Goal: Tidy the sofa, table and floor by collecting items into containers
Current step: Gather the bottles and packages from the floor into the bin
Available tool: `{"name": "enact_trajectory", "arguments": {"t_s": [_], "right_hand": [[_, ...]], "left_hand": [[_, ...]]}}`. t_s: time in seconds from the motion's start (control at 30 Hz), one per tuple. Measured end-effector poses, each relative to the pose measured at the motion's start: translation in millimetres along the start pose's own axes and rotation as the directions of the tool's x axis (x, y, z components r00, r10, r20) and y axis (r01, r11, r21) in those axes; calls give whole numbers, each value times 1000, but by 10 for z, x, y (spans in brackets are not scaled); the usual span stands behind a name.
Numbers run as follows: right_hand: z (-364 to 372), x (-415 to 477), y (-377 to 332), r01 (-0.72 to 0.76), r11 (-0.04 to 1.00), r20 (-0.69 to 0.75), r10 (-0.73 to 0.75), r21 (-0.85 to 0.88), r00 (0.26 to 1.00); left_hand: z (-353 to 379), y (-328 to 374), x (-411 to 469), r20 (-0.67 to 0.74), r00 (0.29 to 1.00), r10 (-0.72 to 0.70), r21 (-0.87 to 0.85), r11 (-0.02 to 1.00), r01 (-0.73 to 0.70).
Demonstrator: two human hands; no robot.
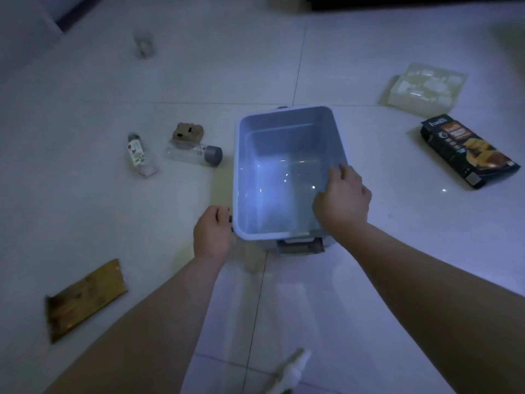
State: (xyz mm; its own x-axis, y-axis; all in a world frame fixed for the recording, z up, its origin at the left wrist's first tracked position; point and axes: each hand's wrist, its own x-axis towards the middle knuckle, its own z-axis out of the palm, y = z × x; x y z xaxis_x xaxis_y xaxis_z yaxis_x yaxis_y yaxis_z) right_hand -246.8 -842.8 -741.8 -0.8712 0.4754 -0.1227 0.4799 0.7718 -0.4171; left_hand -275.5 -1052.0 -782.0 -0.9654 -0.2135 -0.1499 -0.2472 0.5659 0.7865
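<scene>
The bin (287, 177) is sitting on the white floor (369, 280) right in front of me, and it is looking empty inside. I am holding it with both hands. My left hand (212, 234) is curling around something dark at its near left corner, maybe a clip, but I cannot tell for sure. My right hand (342, 198) is reaching over the right rim, with my fingers (338, 173) hooking onto the edge, so that hand is gripping the bin.

Here is what I am worrying about. My two hands are not holding matching spots, so if I am lifting or sliding the bin it could tip or twist and slip away from me. The floor is looking shiny, so the bin might slide too fast.

On the left, a clear bottle with a grey cap (196, 153) is lying just beside the bin, with a brown lumpy thing (188, 132) touching it and a small bottle (138, 150) nearby. Pushing the bin that way could be knocking the bottle and making it roll. A wooden board (85, 298) is lying near my left arm.

On the right, the dark box (468, 152) and the pale tray (423, 89) are sitting well apart from the bin, so there is more open room there. The floor near me is mostly bare, except for a blurry bottle (287, 371) at the bottom edge.
</scene>
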Motion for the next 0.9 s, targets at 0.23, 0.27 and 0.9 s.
{"name": "enact_trajectory", "arguments": {"t_s": [0.23, 0.27, 0.9], "right_hand": [[344, -184, -696, 341, 938, 166, -346, 62, 923], [417, -227, -748, 355, 933, 181, -359, 56, 916], [722, -482, -643, 651, 729, 211, -616, -210, 759]], "left_hand": [[-454, -725, 217, -53, 976, -213, 53, 975, 216], [-516, -841, 217, -39, 968, -250, 138, 958, 253], [-491, -1314, 277, 243, 928, -282, 799, 601, -27]]}}
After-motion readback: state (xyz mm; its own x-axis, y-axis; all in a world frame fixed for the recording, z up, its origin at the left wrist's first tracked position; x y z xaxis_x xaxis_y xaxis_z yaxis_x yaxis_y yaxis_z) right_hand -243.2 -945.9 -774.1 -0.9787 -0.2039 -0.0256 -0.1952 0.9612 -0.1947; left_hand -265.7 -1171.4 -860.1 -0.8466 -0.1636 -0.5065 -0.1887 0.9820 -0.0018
